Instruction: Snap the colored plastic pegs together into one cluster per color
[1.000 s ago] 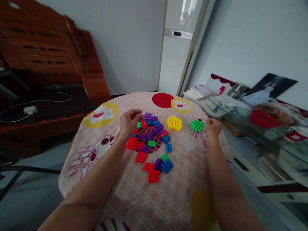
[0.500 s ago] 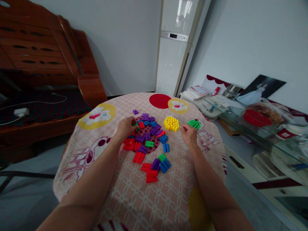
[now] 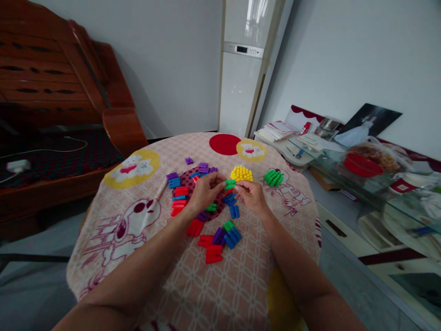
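Note:
A small green plastic block (image 3: 229, 184) is pinched between my left hand (image 3: 206, 191) and my right hand (image 3: 252, 195), which meet over the middle of the table. Both hands are closed, fingertips on the block. Just beyond them sits a cluster of yellow knobbed blocks (image 3: 241, 174). To the right stands a cluster of green knobbed blocks (image 3: 274, 178). Loose red blocks (image 3: 195, 227), purple blocks (image 3: 219, 236) and blue blocks (image 3: 232, 237) lie around and below my left hand. My hands hide part of the pile.
A patterned cloth covers the round table (image 3: 138, 253). At the right is a glass-topped cabinet (image 3: 330, 170) with papers, a red bowl (image 3: 365, 164) and a photo. A wooden bench (image 3: 51, 92) stands left, and a tall white appliance (image 3: 241, 82) is behind the table.
My left hand has moved right from the pile with a green block. My right hand has come left from beside the green cluster, and both now meet at the block.

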The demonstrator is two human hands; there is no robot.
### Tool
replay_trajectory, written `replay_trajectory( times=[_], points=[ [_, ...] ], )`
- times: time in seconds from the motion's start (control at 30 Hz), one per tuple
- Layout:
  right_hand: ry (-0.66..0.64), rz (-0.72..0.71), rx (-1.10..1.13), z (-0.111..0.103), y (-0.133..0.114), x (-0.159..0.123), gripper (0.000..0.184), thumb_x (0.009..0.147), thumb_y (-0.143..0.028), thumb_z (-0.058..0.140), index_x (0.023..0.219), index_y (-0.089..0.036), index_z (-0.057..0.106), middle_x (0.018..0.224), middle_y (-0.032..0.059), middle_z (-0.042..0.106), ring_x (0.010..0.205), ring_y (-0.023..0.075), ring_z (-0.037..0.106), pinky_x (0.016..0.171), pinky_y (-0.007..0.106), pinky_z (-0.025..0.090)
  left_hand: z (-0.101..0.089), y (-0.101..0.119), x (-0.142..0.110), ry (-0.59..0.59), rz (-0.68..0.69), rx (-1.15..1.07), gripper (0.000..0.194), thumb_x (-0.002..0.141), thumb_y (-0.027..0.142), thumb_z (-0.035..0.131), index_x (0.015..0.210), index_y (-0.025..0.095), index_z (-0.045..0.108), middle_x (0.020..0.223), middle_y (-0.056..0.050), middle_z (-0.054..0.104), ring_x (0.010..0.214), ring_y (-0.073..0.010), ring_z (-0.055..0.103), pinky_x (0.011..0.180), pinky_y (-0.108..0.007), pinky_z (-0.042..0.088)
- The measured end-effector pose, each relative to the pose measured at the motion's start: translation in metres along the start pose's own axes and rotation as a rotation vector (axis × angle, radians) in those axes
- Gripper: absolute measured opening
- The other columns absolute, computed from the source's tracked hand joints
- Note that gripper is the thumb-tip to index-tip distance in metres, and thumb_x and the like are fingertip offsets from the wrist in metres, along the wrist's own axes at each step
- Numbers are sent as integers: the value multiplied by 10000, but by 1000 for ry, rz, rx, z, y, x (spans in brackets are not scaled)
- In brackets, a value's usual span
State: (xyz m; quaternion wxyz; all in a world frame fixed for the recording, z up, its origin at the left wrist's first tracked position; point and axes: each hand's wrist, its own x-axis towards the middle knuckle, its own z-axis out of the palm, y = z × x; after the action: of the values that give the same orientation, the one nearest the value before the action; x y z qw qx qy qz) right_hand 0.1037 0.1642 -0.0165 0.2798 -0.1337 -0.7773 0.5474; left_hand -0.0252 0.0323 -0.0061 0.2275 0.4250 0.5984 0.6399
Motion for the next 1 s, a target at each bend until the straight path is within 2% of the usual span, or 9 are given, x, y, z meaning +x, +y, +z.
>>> replay_trajectory(
  times=[0.1,0.17,0.3,0.4,0.47,0.57,0.67,0.83,1.0],
  points=[
    [5,24,99,-1,-1,1,332,782,-502,651,869,-183,681,685,25,703,536,174,650,420,244,474,1,-2,0,-18,-14,-22,290,818,416,667,943,159,615,769,-40,701,650,-174,680,589,-277,555],
    [64,23,117,-7,-2,3,336,782,-503,648,865,-178,671,685,31,705,538,178,656,425,246,480,0,-3,0,-27,10,-7,301,818,413,667,969,157,622,821,-51,712,705,-185,694,635,-293,570],
    [417,6,-39,-47,5,7,371,783,-519,607,857,-159,659,659,39,691,498,168,620,433,256,468,-6,-4,2,17,41,71,311,819,407,653,1003,156,633,870,-59,720,753,-195,703,675,-305,581],
    [722,-6,-321,-91,19,6,361,806,-485,541,841,-147,664,663,50,678,537,179,614,511,284,483,-12,-6,3,63,37,116,300,821,393,628,995,149,642,835,-58,718,714,-197,702,645,-307,579],
    [833,-25,-585,-116,30,3,311,803,-425,526,779,-149,667,680,73,681,631,201,626,624,312,493,-14,-7,3,80,42,143,291,816,379,619,987,146,649,823,-59,717,710,-201,704,640,-310,579],
    [849,37,-879,-137,43,-3,268,808,-356,513,762,-150,678,729,108,695,724,229,620,695,327,456,-16,-8,4,75,33,176,278,817,365,608,981,147,656,821,-57,720,710,-202,706,645,-311,579],
    [785,122,-1035,-141,52,-6,255,826,-321,511,804,-145,695,763,125,703,725,231,604,680,318,414,-17,-11,4,70,24,192,282,820,370,603,988,153,667,832,-53,725,714,-197,705,655,-310,581],
    [704,173,-1148,-136,61,-3,261,858,-319,512,827,-148,707,747,113,693,669,202,562,638,295,356,-19,-13,5,103,11,191,281,802,368,610,968,151,677,802,-56,721,709,-198,699,647,-308,574],
    [620,261,-1190,-135,62,-1,244,858,-293,531,825,-139,718,763,126,698,658,196,556,620,295,322,-29,-3,6,129,-14,172,282,773,357,613,939,137,671,731,-48,699,658,-193,681,622,-304,555]
  ],
)
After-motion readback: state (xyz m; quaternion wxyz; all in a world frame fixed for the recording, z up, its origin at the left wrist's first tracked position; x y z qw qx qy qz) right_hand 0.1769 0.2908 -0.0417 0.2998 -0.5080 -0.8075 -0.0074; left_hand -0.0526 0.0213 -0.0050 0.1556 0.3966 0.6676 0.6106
